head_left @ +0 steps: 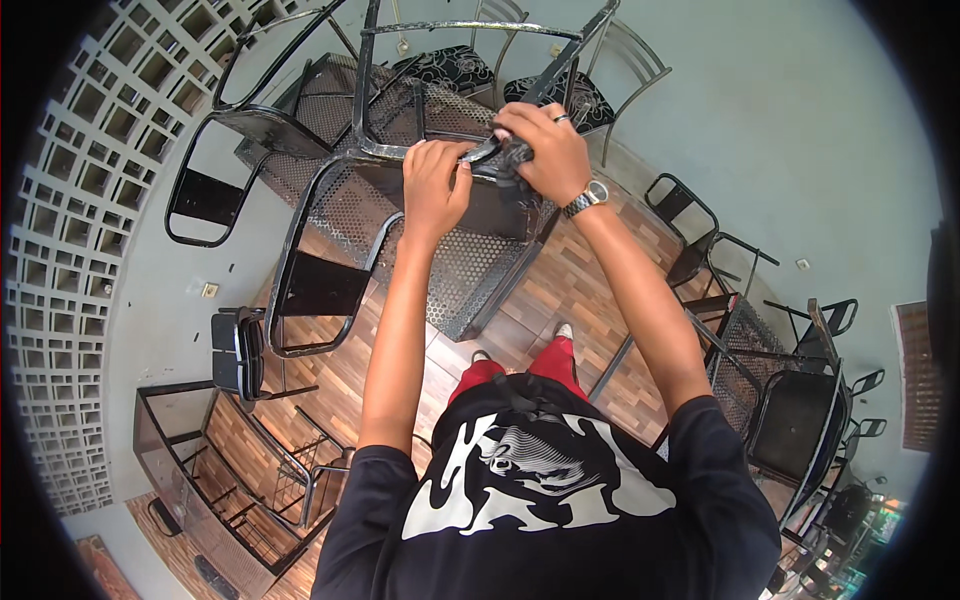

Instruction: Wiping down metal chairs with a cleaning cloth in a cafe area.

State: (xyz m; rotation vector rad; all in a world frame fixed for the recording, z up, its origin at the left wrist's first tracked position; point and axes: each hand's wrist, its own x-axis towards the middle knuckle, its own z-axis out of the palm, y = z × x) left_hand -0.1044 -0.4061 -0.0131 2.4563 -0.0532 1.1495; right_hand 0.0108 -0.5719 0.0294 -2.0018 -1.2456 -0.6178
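Observation:
A black metal-framed chair (366,100) lies upturned on a table with a perforated metal top (455,270). Its paint is worn along the tubes. My left hand (437,185) is closed over the bend of the chair's frame, fingers on the far side. Just to the right, my right hand (548,150) grips a dark crumpled cloth (514,160) against the same tube. The cloth is partly hidden by my fingers and slightly blurred. Below my hands, the chair's dark seat panel (490,208) shows.
Another black chair (325,285) hangs at the table's left side. Folded chairs (238,352) lean by the left wall, near a metal table frame (205,480). Patterned-seat chairs (455,75) stand behind. More black chairs (795,425) and a mesh table (745,350) crowd the right.

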